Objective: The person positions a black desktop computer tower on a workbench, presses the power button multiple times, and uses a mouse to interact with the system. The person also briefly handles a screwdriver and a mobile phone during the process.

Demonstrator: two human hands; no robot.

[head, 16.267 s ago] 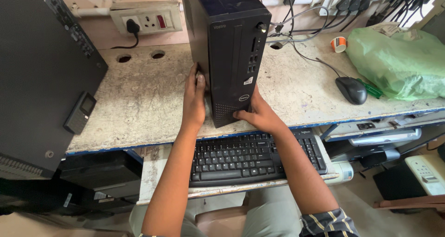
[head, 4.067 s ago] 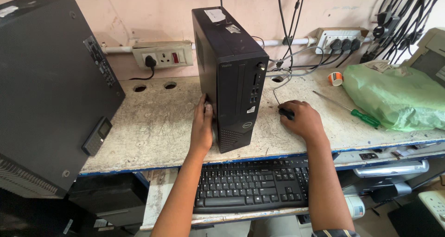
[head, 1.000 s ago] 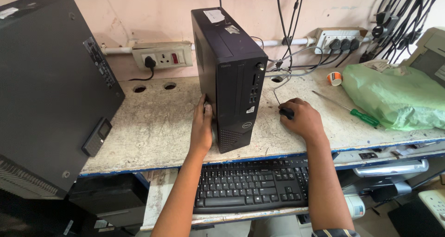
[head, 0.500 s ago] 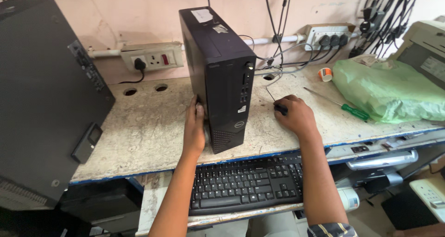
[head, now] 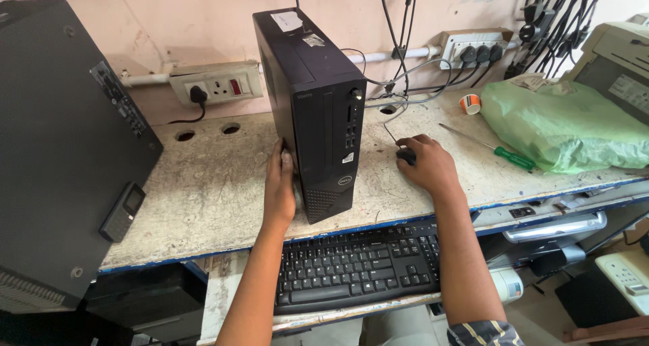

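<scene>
Black computer tower [head: 318, 109] stood upright on bench [head: 203, 190], steadied by left hand [head: 280, 187] flat against side. Mouse [head: 406, 156] covered by right hand [head: 428, 165]. Tower closed, screwdriver [head: 497, 150] untouched.

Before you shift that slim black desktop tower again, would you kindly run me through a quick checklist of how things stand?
1. Left hand flat against the tower's side: ok.
2. Tower upright on the worktop: ok.
3. Right hand free: not ok, it covers the mouse.
4. Cables behind the tower unplugged: cannot tell.
5. Screwdriver lying apart from the tower: ok.
</scene>
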